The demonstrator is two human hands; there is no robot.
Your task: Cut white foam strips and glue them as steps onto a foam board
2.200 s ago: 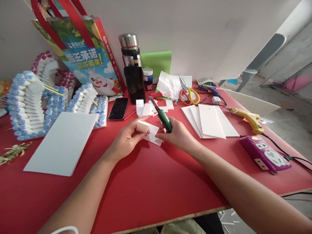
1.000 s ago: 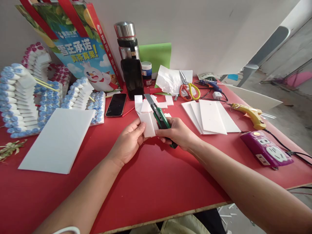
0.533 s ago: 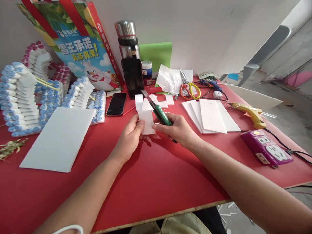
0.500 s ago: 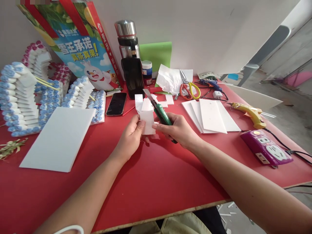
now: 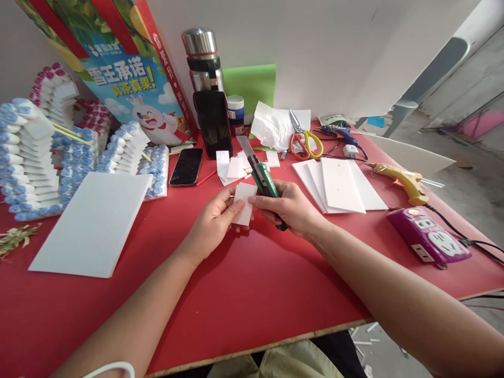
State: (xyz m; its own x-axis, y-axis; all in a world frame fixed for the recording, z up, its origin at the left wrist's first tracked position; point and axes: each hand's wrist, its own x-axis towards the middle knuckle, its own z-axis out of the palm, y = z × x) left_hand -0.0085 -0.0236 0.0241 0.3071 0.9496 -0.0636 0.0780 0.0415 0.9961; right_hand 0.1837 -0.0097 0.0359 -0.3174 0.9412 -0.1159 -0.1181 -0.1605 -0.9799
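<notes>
The small white piece [image 5: 244, 194] sits near the centre of the frame, apparently held just over the red surface [image 5: 244, 299]. The left hand [image 5: 212, 223] pinches it, thumb flat on the upper face and fingers tucked underneath. The right hand [image 5: 293, 207] is curled around a green utility knife [image 5: 265, 181], with its thumb reaching over to the piece's right-hand edge.

From where I stand, the piece looks thin and very light, with a matte face that probably gives a decent grip. I'd guess card or thin foam board (I can't tell which from here), stiff enough to stay flat between two thumbs, yet likely to dent or crease under a hard squeeze. The best hold seems to be a light pinch close to the side edges, with fingers supporting it from below; pressing into the middle or on a corner would probably mark it.

The bare blade points toward the upper centre of the frame, away from both thumbs, and care is needed with it so near. Loose white scraps [image 5: 236, 168] lie just beyond the hands, and larger white sheets [image 5: 342, 184] overlap at right of centre.
</notes>
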